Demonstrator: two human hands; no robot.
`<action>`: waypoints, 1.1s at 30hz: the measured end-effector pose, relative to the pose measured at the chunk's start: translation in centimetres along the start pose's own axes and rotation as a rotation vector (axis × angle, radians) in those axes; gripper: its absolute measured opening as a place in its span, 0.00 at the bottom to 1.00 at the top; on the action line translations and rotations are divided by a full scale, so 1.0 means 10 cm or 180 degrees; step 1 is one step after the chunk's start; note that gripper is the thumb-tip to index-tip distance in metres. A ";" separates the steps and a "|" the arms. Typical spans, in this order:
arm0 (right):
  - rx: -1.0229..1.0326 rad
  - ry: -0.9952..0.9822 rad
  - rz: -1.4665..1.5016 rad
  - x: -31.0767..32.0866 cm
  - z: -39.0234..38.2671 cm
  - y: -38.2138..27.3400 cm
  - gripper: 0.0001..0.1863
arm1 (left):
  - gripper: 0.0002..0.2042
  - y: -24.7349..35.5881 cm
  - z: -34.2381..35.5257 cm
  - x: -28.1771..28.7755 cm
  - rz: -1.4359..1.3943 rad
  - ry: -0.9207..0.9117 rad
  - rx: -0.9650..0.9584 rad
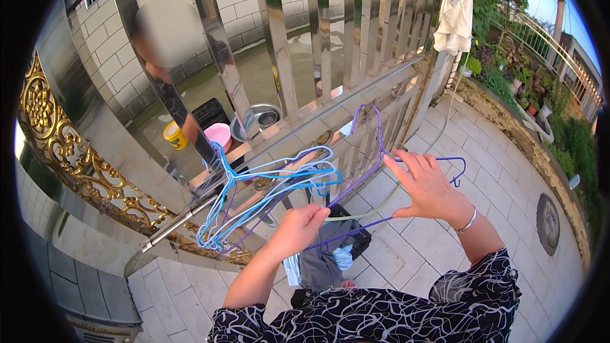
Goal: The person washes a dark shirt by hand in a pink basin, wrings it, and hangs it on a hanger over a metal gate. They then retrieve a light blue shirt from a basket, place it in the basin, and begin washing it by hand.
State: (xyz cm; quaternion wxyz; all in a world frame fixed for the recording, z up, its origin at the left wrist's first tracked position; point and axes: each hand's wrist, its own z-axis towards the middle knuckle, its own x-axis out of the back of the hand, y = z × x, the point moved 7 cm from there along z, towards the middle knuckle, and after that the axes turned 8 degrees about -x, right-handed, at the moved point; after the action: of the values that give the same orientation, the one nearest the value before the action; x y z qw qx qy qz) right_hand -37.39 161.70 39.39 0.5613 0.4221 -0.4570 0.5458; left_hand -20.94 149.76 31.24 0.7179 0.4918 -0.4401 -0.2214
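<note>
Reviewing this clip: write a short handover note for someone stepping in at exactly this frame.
Left hand: closed on the lower wire of the purple hanger, with grey and light blue cloth hanging beneath it.
Right hand: open fingers on the same hanger's right shoulder.
Bunch of blue and white hangers hooked on the metal gate rail. Black crate on the paving below. White garment already hangs at the gate's far end.
Done: one garment hung. Left: the cloth looks not yet spread on the purple hanger, which is not yet hung.
</note>
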 end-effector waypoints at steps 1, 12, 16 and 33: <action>-0.0035 0.0042 -0.0020 -0.02 -0.04 0.06 0.56 | 0.17 0.02 0.03 -0.06 -0.0164 -0.0133 0.0099; -0.0206 0.0878 -0.0717 -0.15 -0.18 0.59 0.49 | 0.17 0.13 0.35 -0.49 -0.2223 -0.0993 0.1016; -0.0222 0.1116 -0.0316 -0.08 0.09 0.83 0.48 | 0.12 0.22 0.67 -0.41 -0.1737 -0.0249 0.0724; -0.0876 -0.0045 -0.0122 -0.85 1.51 2.10 0.48 | 0.12 0.53 0.36 0.30 0.1558 0.2067 -0.0919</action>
State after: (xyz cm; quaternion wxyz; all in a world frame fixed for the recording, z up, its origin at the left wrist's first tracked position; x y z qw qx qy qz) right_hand -59.07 146.11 34.01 0.6211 0.3535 -0.5233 0.4641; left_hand -23.05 147.85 37.72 0.9120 0.3116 -0.2595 0.0624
